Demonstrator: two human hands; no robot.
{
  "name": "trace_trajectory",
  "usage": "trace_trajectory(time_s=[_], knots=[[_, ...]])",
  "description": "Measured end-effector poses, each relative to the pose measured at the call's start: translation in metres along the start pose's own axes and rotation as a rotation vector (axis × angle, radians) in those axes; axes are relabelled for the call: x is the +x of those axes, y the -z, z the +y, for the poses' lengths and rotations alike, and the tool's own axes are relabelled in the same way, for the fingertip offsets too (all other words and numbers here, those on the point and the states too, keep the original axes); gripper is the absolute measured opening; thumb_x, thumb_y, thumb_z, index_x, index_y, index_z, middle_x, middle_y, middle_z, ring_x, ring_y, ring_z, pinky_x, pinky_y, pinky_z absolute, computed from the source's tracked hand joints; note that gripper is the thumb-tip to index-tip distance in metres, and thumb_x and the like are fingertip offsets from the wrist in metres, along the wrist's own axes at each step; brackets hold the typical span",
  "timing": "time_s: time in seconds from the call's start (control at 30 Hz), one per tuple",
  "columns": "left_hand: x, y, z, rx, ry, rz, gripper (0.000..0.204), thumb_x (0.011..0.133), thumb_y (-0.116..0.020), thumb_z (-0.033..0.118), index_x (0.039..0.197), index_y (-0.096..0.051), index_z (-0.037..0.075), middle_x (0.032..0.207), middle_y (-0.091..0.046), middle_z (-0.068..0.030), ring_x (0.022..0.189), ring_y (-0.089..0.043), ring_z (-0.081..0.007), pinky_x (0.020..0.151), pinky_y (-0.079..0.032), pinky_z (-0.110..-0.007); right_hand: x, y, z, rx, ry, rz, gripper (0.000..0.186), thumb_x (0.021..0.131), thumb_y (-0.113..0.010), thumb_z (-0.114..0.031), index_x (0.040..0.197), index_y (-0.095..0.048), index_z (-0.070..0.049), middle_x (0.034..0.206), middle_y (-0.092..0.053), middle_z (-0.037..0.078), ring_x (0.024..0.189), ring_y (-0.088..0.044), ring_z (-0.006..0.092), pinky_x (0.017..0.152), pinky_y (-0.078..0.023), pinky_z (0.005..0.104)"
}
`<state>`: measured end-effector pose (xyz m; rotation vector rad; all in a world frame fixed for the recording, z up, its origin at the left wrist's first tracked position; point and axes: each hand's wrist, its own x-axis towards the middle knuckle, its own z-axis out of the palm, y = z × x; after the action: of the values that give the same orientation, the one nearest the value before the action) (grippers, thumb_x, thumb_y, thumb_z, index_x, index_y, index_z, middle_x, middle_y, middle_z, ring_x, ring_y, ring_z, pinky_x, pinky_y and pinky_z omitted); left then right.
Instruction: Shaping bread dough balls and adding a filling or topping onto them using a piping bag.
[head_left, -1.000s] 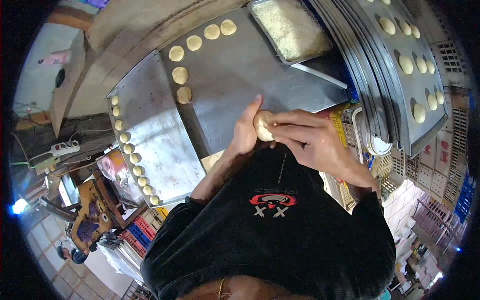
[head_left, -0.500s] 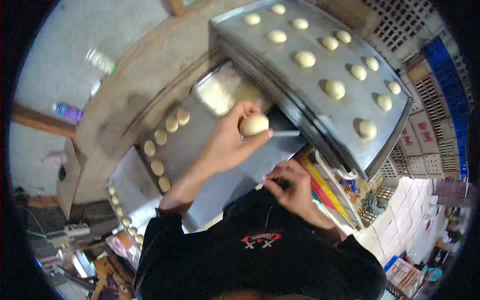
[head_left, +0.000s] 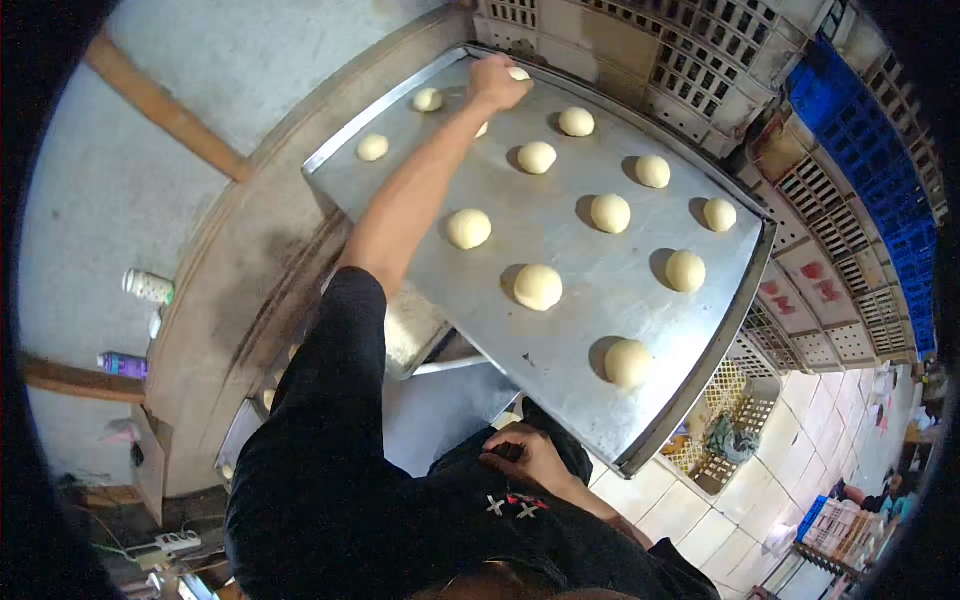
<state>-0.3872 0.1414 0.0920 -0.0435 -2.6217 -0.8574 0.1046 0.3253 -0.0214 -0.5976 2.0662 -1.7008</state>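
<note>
A large metal tray (head_left: 560, 260) carries several round pale dough balls, such as one (head_left: 538, 286) near its middle. My left arm stretches across the tray to its far corner. There my left hand (head_left: 497, 82) closes on a dough ball (head_left: 518, 73) that shows at my fingertips and touches the tray. My right hand (head_left: 525, 455) stays low against my black shirt, fingers curled, with nothing seen in it.
Beige plastic crates (head_left: 700, 60) and blue crates (head_left: 880, 130) stand stacked behind and to the right of the tray. A lower metal sheet (head_left: 440, 410) lies under the tray's near edge. Two cans (head_left: 148, 287) sit on a ledge at left. A basket (head_left: 725, 440) stands on the tiled floor.
My left hand has carried the dough ball from in front of my chest out to the tray's far corner. My right hand has dropped back to my shirt. The view has swung toward the tray.
</note>
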Motion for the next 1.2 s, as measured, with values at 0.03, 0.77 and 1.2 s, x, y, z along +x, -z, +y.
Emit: trace_trajectory(time_s=[0.03,0.77,1.2], knots=[[0.008,-0.015,0.002,0.054,0.002,0.03,0.048,0.066,-0.082,0.038,0.1,-0.072,0.005,0.1,-0.071,-0.0157,0.102,-0.065,-0.0317,0.091,-0.052,-0.04,-0.001,0.001,0.007,0.005,-0.01,0.015,0.02,0.077,-0.081,-0.011,0.093,-0.07,-0.004,0.093,-0.068,0.008,0.082,-0.066,0.0229,0.073,-0.052,0.0319],[-0.276,0.158,-0.111,-0.56,0.08,0.72,0.017,0.094,-0.06,0.007,0.109,-0.06,-0.003,0.106,-0.067,-0.0091,0.096,-0.062,-0.0145,0.088,-0.047,-0.028,0.021,-0.047,-0.014,-0.113,-0.04,-0.179,0.015,0.08,-0.077,-0.01,0.094,-0.071,-0.005,0.09,-0.069,0.011,0.078,-0.067,0.0191,0.07,-0.054,0.0309],[-0.75,0.183,-0.309,0.565,1.421,0.813,0.049,0.076,-0.062,0.015,0.122,-0.051,0.001,0.116,-0.051,-0.0208,0.112,-0.05,-0.0422,0.087,-0.046,-0.052,0.024,-0.178,-0.048,-0.18,-0.172,-0.641,0.019,0.081,-0.075,-0.018,0.09,-0.07,-0.002,0.084,-0.066,0.01,0.075,-0.065,0.019,0.071,-0.052,0.0294]])
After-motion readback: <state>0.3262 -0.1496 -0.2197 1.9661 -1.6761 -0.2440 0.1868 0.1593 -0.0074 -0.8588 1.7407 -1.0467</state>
